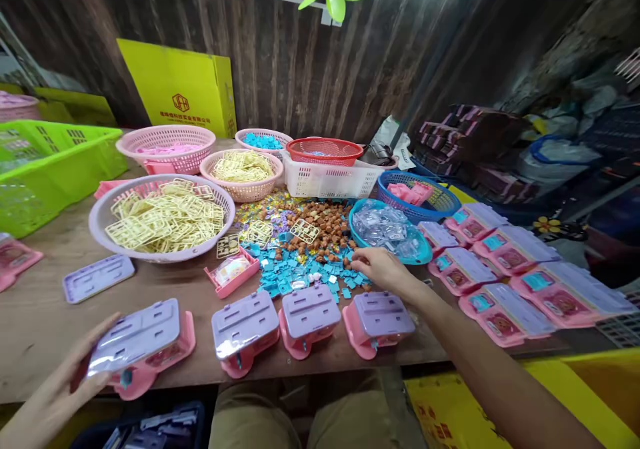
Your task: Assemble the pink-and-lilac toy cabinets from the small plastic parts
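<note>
My left hand (65, 382) grips a pink toy case with a lilac lid (143, 342) at the table's front left edge. My right hand (377, 267) reaches forward, its fingers pinching among small brown pieces (325, 226) beside a heap of small blue pieces (300, 269). What the fingers hold I cannot make out. Three more pink and lilac cases (307, 319) stand in a row along the front edge between my hands.
A lilac basin of yellow frames (163, 219), pink baskets (167, 146), a white crate (330, 179) and a blue tray of clear bags (390, 232) crowd the back. Finished cases (505, 269) are stacked at right. A green crate (45, 166) stands left.
</note>
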